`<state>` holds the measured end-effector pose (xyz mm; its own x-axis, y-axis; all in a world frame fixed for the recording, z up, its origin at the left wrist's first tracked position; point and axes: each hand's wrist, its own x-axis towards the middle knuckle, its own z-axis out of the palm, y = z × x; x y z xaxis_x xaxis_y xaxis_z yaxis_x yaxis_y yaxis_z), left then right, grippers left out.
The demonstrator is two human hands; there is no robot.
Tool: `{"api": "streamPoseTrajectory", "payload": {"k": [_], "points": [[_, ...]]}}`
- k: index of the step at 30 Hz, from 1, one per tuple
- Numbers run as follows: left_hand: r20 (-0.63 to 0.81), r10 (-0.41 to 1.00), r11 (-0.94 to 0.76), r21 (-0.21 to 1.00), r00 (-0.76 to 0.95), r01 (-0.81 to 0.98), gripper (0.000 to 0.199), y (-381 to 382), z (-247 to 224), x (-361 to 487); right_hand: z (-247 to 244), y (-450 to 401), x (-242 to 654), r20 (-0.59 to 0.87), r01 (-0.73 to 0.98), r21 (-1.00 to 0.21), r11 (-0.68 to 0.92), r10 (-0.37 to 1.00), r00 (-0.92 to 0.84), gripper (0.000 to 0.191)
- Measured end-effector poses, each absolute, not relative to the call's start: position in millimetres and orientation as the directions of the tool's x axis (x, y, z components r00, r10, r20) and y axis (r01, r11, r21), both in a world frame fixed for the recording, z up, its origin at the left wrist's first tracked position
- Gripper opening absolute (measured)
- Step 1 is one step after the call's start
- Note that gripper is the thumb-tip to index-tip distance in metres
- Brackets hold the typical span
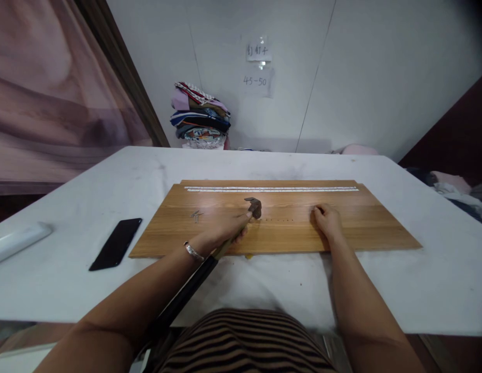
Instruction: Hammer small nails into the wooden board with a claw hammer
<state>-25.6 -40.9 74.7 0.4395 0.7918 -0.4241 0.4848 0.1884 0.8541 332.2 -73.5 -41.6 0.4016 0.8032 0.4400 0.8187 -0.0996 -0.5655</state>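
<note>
White wall panels (353,77) bearing handwritten notes (258,81) rise behind a pale bench (438,280), where a person in stripes works over a wide wooden board (365,228). Fingers of the left hand (236,227) are clamped on a hammer (255,208) high on its handle, a short grip that probably favors control over force. Its head sits just beyond those fingertips, above the board near the left end of a row of small dark points (283,220); whether it touches the wood cannot be told. The handle runs back past the wrist beneath the forearm. At the row's other side, the right hand (329,221) rests on the board, perhaps to steady it, fingers drawn together; anything between them cannot be made out. Loose nails (196,215) lie on the board's left, apparently for easy reach, while a black phone (115,244) lies beside the board, off the wood.
</note>
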Motion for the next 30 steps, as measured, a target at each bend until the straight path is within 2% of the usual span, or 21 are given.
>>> {"api": "streamPoseTrajectory", "payload": {"k": [21,26,30], "points": [[-0.411,0.775,0.185,0.874,0.479,0.45,0.037,-39.1,68.2,-26.9,-39.3,-74.1,331.1,0.433,0.816,-0.566,-0.113,0.802,0.411,0.026],[-0.426,0.773,0.205,0.869,0.47,0.45,0.043,-39.5,69.9,-28.7,-38.8,-74.5,331.2,0.433,0.817,-0.565,-0.112,0.803,0.409,0.025],[-0.413,0.785,0.192,0.87,0.461,0.454,0.041,-38.9,71.4,-26.8,-38.7,-74.6,331.0,0.428,0.815,-0.567,-0.116,0.804,0.412,0.024]]}}
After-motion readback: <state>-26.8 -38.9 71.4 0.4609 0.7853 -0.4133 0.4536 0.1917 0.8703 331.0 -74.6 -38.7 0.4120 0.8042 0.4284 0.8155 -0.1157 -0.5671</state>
